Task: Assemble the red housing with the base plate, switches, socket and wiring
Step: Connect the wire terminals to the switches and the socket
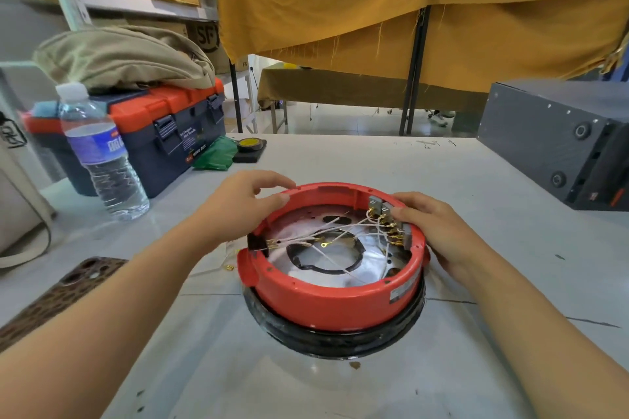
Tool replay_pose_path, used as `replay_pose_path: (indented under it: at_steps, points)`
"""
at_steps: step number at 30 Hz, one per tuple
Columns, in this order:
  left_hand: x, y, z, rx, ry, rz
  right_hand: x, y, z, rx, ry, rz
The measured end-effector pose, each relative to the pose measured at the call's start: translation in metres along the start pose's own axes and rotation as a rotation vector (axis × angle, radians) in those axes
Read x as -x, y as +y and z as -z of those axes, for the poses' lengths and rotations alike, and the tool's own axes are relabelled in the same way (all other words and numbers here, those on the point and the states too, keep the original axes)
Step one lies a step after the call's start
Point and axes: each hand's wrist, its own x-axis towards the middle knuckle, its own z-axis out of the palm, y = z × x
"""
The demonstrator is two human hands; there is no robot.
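Observation:
The round red housing (pixel 335 303) sits open side up on a black ring (pixel 337 340) in the middle of the table. Inside it lies the shiny metal base plate (pixel 366 269) with a round hole. White wires (pixel 340 226) with gold terminals cross over the plate. Grey switches (pixel 381 209) line the inner right wall, and a black socket (pixel 255 241) sits in the left wall. My left hand (pixel 245 201) grips the far-left rim, fingers over the edge. My right hand (pixel 432 228) holds the right rim, thumb by the switches.
A water bottle (pixel 102 160) and an orange-and-navy toolbox (pixel 163 133) stand at the left, with green cloth (pixel 214 153) and a tape measure (pixel 250 144) beside them. A dark grey box (pixel 558 143) occupies the right. A brown phone case (pixel 58 296) lies at the near left.

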Motion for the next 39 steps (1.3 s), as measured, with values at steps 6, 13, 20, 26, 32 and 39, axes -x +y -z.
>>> replay_pose_path:
  at_steps: [6, 13, 20, 26, 32, 39]
  points:
    - [0.005, -0.033, 0.008, 0.136, 0.054, 0.142, -0.001, -0.001, -0.001, -0.004, 0.065, 0.032]
    - [0.02, -0.072, 0.011, -0.044, 0.083, 0.31, -0.003, 0.0, -0.002, -0.043, 0.043, 0.034]
    - [0.028, -0.084, 0.0, -0.092, 0.152, 0.402, -0.001, 0.0, -0.007, -0.008, -0.042, 0.032]
    - [0.028, -0.084, -0.005, -0.032, 0.185, 0.434, -0.001, 0.0, -0.011, -0.013, -0.026, 0.035]
    - [0.025, -0.081, -0.005, 0.11, 0.234, 0.461, -0.001, 0.001, -0.011, 0.008, -0.016, 0.049]
    - [0.023, -0.063, 0.013, 0.279, 0.286, 0.316, -0.002, 0.002, -0.012, 0.012, -0.005, 0.062]
